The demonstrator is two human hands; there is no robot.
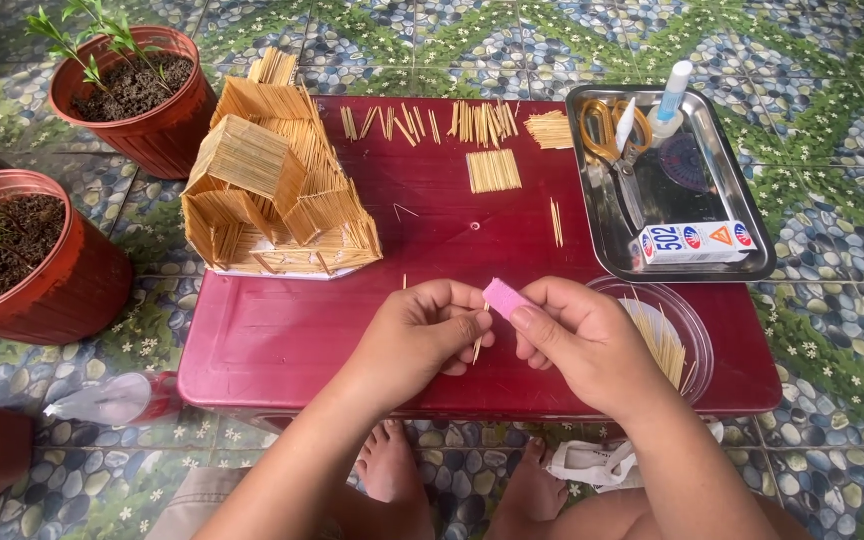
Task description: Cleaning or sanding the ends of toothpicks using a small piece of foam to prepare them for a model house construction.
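Note:
Over the front edge of a low dark red table (292,330), my left hand (422,335) pinches a thin toothpick (478,345) that points downward. My right hand (577,340) grips a small pink block (504,297) between thumb and fingers, pressed against the top of the toothpick. The two hands touch at the fingertips. A model house built of toothpicks (272,185) stands on the table's far left.
Toothpick rows and glued panels (493,170) lie at the table's back. A steel tray (742,265) at the right holds scissors (617,140), a glue bottle (670,100) and a small box (694,241). A clear bowl of toothpicks (667,335) sits by my right hand. Two red plant pots (142,100) stand left.

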